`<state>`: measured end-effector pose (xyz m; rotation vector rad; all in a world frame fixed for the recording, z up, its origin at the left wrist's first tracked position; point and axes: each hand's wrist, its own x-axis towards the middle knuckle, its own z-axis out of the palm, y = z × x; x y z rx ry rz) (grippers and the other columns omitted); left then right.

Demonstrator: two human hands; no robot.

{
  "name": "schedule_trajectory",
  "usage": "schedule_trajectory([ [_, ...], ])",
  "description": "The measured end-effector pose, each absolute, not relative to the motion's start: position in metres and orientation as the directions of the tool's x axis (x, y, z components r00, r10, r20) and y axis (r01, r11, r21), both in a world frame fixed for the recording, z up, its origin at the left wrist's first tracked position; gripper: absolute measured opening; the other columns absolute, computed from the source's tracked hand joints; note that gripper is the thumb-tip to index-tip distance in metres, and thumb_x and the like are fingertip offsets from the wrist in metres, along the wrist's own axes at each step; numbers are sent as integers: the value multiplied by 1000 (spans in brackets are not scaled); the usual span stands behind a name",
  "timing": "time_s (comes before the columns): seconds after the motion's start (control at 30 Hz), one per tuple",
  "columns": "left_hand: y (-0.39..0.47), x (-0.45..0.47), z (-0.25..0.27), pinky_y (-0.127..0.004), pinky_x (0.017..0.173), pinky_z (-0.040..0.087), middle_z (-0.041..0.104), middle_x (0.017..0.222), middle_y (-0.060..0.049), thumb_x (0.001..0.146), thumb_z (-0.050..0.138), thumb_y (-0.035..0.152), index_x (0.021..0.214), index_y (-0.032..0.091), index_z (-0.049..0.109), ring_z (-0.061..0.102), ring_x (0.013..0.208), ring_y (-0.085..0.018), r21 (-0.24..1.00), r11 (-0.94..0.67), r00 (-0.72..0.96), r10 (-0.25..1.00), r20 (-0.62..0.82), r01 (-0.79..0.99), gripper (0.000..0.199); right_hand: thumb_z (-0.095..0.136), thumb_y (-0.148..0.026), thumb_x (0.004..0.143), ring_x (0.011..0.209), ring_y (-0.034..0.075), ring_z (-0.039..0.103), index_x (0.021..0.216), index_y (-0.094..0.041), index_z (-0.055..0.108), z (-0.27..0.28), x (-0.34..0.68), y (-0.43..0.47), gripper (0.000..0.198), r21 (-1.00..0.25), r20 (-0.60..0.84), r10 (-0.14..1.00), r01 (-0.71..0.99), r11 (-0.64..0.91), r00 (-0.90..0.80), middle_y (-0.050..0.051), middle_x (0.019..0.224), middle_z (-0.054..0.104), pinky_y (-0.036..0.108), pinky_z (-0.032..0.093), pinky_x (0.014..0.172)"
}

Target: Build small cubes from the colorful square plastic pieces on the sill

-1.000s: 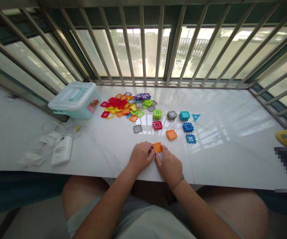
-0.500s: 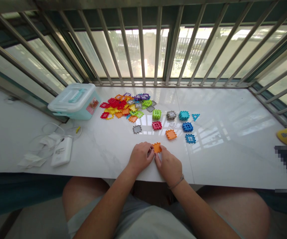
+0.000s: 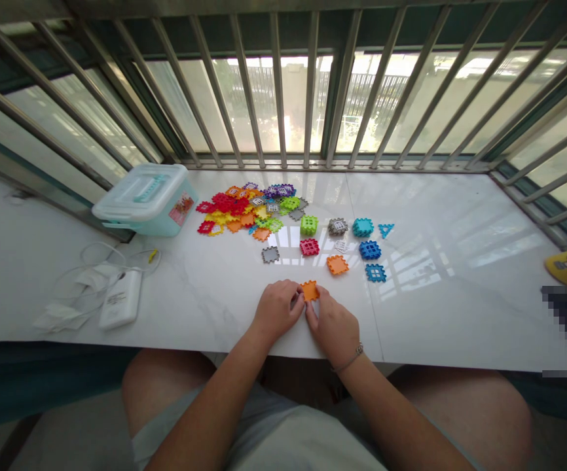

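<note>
An orange square building tile (image 3: pixel 310 290) with notched edges is pinched between my two hands near the table's front edge. My left hand (image 3: pixel 278 307) grips its left side, fingers curled. On its right side, my right hand (image 3: pixel 333 320) closes thumb and fingers. Beyond it lies an orange tile stack (image 3: pixel 337 265). Farther back are a pink-red stack (image 3: pixel 309 247), a green stack (image 3: pixel 309 226), a grey stack (image 3: pixel 338 227), a white window piece (image 3: pixel 341 246), a teal stack (image 3: pixel 363 227), a blue stack (image 3: pixel 370 250) and a blue window tile (image 3: pixel 376 273).
A mixed heap of coloured tiles (image 3: pixel 234 209) lies at the back left, beside a lidded pale-green box (image 3: pixel 158 203). One grey tile (image 3: pixel 270 254) and a teal triangle (image 3: pixel 386 230) lie separately. A white power bank (image 3: pixel 121 299) with cables sits left. Metal bars line the back.
Both hands keep their hold on the orange tile and stay nearly in place. The whole view has shifted very slightly; nothing else has visibly moved.
</note>
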<state>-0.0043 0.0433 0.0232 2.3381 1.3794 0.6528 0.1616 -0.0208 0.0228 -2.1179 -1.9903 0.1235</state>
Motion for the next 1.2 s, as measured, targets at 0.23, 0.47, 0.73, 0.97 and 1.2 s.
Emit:
schedule_trajectory([
  [0.23,42,-5,23,-39,83,46,71,90,-3,100,65,22,98,23,68,66,89,-23,521,-465,419,883,211,716,4,53,-46,113,87,19,78,150,-19,62,22,163,-21,47,-219,93,994,975,-37,59,10,116,83,28,46,71],
  [0.47,43,-5,23,-40,84,47,72,90,-3,99,65,22,98,23,68,67,89,-24,521,-463,416,884,213,717,3,52,-45,113,89,19,78,146,-21,66,22,163,-22,43,-227,100,994,974,-13,37,9,117,82,27,47,74],
  [0.73,43,-5,23,-40,84,47,71,89,-3,100,64,22,98,24,67,67,89,-23,516,-465,415,883,217,720,4,50,-45,114,88,18,77,143,-22,67,22,164,-22,41,-234,99,995,972,-7,31,10,114,83,27,46,73],
  [0.97,42,-4,23,-40,84,47,71,90,-3,101,64,22,98,23,67,66,88,-23,507,-468,420,882,214,724,4,49,-46,114,89,19,77,144,-23,67,23,164,-22,42,-243,89,995,970,-12,34,9,116,82,27,46,74],
  [1.2,43,-6,22,-41,84,47,72,89,-4,101,63,24,98,23,67,67,89,-23,505,-463,421,884,204,728,6,46,-47,115,89,18,77,142,-22,68,22,164,-22,43,-244,89,996,970,-4,26,11,115,83,26,46,73],
])
